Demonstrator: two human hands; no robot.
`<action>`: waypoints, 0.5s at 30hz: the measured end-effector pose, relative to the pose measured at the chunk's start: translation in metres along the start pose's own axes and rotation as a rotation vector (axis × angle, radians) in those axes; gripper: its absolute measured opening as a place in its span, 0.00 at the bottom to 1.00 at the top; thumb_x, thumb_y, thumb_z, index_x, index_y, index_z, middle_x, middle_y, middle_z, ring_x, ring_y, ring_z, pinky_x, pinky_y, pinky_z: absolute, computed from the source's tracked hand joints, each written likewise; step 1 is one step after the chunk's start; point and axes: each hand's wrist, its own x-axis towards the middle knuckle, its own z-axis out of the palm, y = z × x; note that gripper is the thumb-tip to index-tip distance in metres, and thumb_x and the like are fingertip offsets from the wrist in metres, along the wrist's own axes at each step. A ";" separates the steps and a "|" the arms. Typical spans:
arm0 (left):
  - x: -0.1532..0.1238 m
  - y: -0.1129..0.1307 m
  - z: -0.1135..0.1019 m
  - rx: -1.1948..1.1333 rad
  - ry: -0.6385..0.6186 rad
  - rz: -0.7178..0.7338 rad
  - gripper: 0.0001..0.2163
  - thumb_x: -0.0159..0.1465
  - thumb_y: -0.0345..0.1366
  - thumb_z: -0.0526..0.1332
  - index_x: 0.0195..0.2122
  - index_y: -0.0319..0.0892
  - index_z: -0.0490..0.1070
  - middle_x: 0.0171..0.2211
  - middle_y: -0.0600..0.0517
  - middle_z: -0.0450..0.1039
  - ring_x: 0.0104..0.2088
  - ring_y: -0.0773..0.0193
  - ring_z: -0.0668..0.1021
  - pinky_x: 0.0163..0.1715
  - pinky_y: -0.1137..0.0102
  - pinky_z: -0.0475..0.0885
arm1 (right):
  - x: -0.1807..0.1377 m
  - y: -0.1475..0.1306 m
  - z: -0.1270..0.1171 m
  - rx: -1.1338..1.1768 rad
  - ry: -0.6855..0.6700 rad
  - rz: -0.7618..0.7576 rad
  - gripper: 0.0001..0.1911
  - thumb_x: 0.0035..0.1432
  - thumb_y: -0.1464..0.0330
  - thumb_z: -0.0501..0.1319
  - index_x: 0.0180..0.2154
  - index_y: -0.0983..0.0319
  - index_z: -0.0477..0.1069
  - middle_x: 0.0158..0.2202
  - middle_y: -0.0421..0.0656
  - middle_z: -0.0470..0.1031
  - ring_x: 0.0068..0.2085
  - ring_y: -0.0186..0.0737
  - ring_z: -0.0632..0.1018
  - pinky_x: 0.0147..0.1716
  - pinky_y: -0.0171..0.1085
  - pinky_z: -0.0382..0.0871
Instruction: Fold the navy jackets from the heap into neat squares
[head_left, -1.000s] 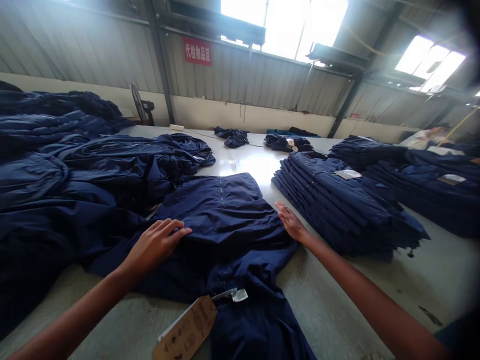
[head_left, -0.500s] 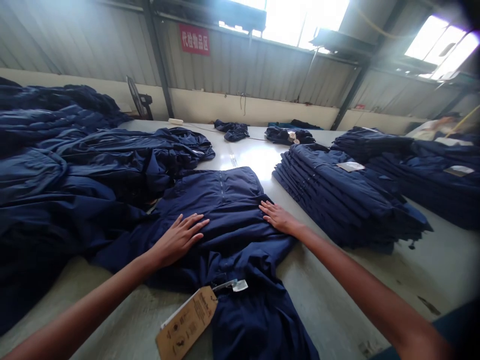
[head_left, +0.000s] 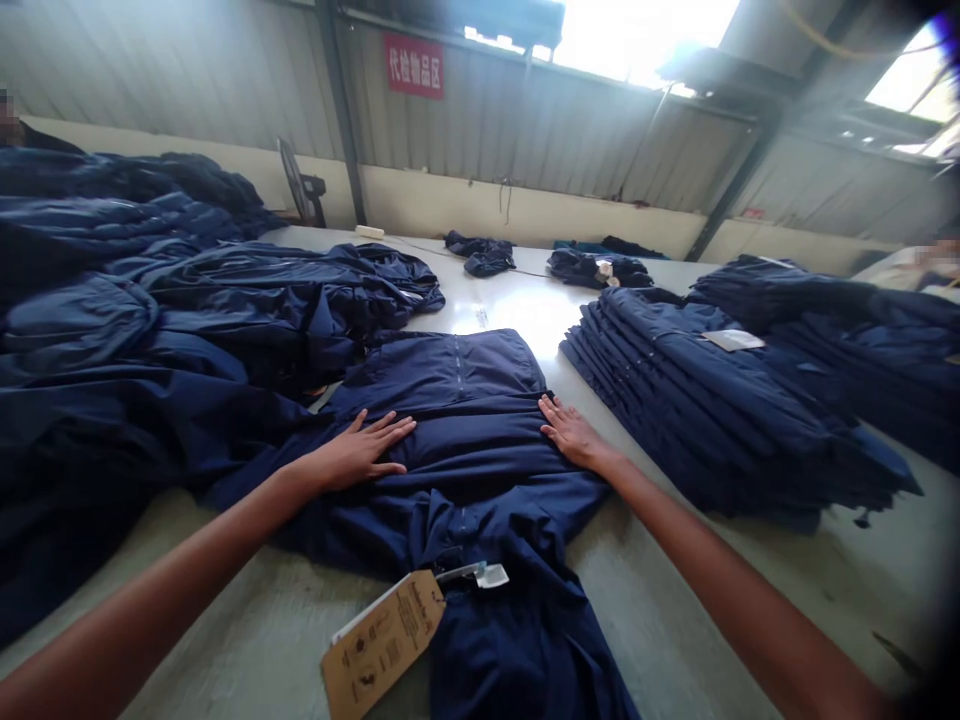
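Observation:
A navy jacket [head_left: 472,430] with a front zipper lies spread on the table before me, its upper part toward me. My left hand [head_left: 364,450] rests flat on the left side of the fabric, fingers spread. On the right edge of the jacket lies my right hand [head_left: 571,432], palm down with the fingers stretched out. Folds run across the cloth between both hands. A brown cardboard hang tag [head_left: 386,640] and a small white label [head_left: 492,576] show at the near end of the jacket.
Loose navy garments [head_left: 247,300] are heaped on the left. To the right stands a stack of folded navy garments [head_left: 690,400] with a paper card [head_left: 733,340] on top. Small dark bundles [head_left: 480,252] lie farther back, near a black fan [head_left: 301,185]. People are partly visible at both edges.
The view has shifted slightly, so most things sit a little farther right. Both hands stay on the jacket, and the cloth between them looks somewhat flatter.

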 end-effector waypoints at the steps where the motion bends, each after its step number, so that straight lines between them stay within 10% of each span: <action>1: -0.001 0.000 -0.001 0.005 0.000 -0.014 0.37 0.71 0.59 0.56 0.77 0.51 0.50 0.75 0.45 0.53 0.76 0.43 0.53 0.71 0.39 0.39 | -0.001 0.001 0.004 -0.008 0.017 0.001 0.35 0.77 0.54 0.41 0.77 0.63 0.44 0.78 0.51 0.43 0.77 0.52 0.46 0.73 0.60 0.46; 6: 0.030 0.068 -0.011 0.061 0.123 -0.047 0.33 0.72 0.51 0.56 0.74 0.42 0.59 0.72 0.37 0.59 0.74 0.38 0.58 0.71 0.42 0.49 | -0.002 -0.001 0.008 -0.070 0.060 0.010 0.36 0.76 0.54 0.42 0.76 0.66 0.45 0.78 0.56 0.40 0.77 0.53 0.43 0.73 0.62 0.43; 11: 0.127 0.200 -0.003 -0.035 0.276 -0.080 0.32 0.76 0.48 0.46 0.76 0.35 0.52 0.75 0.36 0.50 0.76 0.43 0.54 0.73 0.49 0.50 | -0.001 0.001 0.009 -0.097 0.041 0.022 0.33 0.76 0.60 0.39 0.76 0.63 0.48 0.78 0.52 0.43 0.77 0.52 0.46 0.72 0.63 0.45; 15: 0.182 0.245 0.017 -0.066 0.325 -0.167 0.30 0.76 0.44 0.44 0.75 0.34 0.54 0.75 0.37 0.51 0.76 0.45 0.53 0.74 0.47 0.46 | 0.000 0.003 0.011 -0.102 0.042 0.015 0.32 0.75 0.63 0.39 0.76 0.61 0.48 0.78 0.50 0.43 0.77 0.51 0.47 0.72 0.62 0.47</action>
